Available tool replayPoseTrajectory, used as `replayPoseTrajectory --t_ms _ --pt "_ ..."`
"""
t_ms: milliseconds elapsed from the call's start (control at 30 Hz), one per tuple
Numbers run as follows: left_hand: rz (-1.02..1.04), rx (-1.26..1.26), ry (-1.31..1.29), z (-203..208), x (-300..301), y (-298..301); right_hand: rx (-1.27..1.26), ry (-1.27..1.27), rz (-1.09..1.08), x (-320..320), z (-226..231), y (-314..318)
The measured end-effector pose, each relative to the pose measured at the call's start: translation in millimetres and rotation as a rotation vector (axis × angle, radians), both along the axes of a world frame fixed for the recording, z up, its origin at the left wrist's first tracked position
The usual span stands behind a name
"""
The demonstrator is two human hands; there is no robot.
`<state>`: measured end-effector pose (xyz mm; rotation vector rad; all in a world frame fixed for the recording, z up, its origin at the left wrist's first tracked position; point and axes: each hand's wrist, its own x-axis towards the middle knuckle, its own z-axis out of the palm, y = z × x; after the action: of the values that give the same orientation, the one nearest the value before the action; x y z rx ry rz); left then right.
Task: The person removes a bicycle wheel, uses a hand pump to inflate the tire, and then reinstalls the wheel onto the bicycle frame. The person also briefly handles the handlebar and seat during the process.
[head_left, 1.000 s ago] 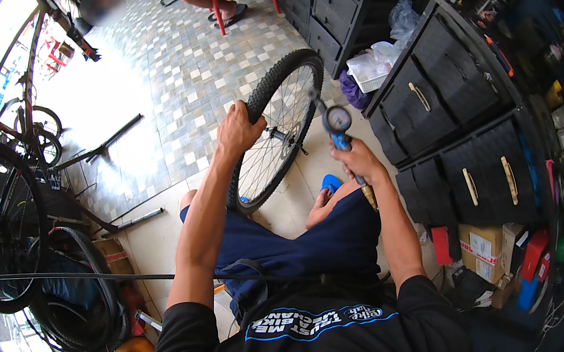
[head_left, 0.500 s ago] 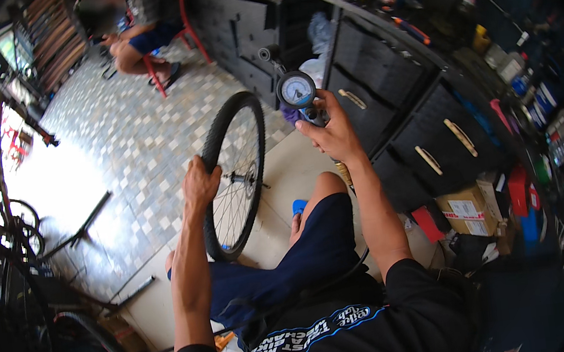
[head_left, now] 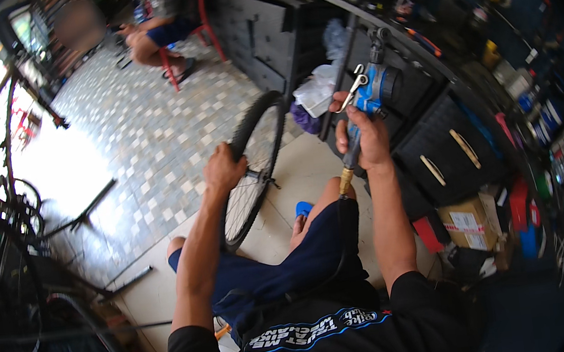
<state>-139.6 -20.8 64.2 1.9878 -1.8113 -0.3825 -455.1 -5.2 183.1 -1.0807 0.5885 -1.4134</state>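
A bicycle wheel [head_left: 252, 125] with a black knobby tyre stands tilted in front of my knees. My left hand [head_left: 223, 168] is wrapped round the tyre on its near left side. Out to the right, my right hand [head_left: 366, 136] grips a blue and grey tyre inflator gun [head_left: 374, 91], fingers around its handle beside a silver lever. The inflator's round black gauge faces away to the right, so its dial is hidden. A brass fitting [head_left: 346, 180] joins the handle's lower end to a black air hose [head_left: 345, 238] that runs down across my lap.
Black cabinets [head_left: 422, 125] with pale handles line the right side, under a tool-strewn bench. A cardboard box [head_left: 467, 224] sits at lower right. Bicycles and frame parts [head_left: 5, 214] crowd the left. Farther off, a person sits on a red chair [head_left: 209, 28].
My right hand has moved right and turned the inflator, so the dial no longer faces me. The wheel and my left hand appear shifted right and tilted more.
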Motion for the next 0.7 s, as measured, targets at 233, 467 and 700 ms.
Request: replayPoseTrajectory --t_ms 233,467,700 --pt "-0.005 -0.06 0.183 -12 -9 10 0.073 0.045 0.297 158 -63 -56" --pt "-0.11 -0.318 0.471 -20 14 35 0.005 0.281 0.105 219 -135 -104" --pt "0.271 -0.192 0.244 -12 0 29 -0.007 0.49 0.48 256 -126 -115"
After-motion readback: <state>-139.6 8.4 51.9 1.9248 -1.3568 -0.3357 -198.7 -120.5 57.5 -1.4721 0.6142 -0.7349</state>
